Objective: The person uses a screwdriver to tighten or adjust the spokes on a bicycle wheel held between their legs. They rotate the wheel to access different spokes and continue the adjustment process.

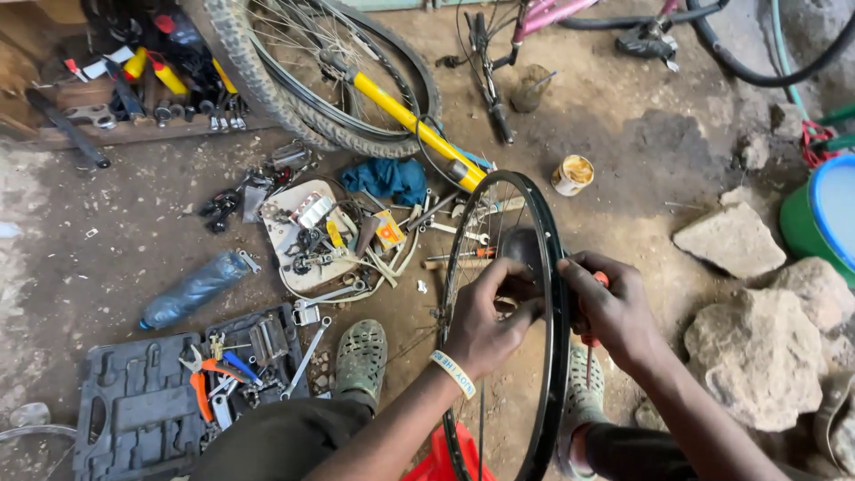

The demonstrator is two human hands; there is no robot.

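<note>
A bare black bicycle wheel rim (pixel 559 356) with thin spokes stands upright on the dirt between my knees. My left hand (pixel 485 316) reaches inside the rim among the spokes, fingers curled near the hub and pinching something small I cannot make out. My right hand (pixel 610 307) is outside the rim's right edge, closed on a red-handled screwdriver (pixel 598 283) whose shaft points down. A pale wristband circles my left wrist.
A grey tool case (pixel 151 401) with orange pliers lies at lower left, a plastic bottle (pixel 191 289) above it. Loose tools and a blue rag (pixel 387 178) litter the middle. Yellow-framed bicycle wheels (pixel 338 80) lean behind. Large rocks (pixel 757 347), a tin (pixel 573 175) and a bucket (pixel 824 218) sit right.
</note>
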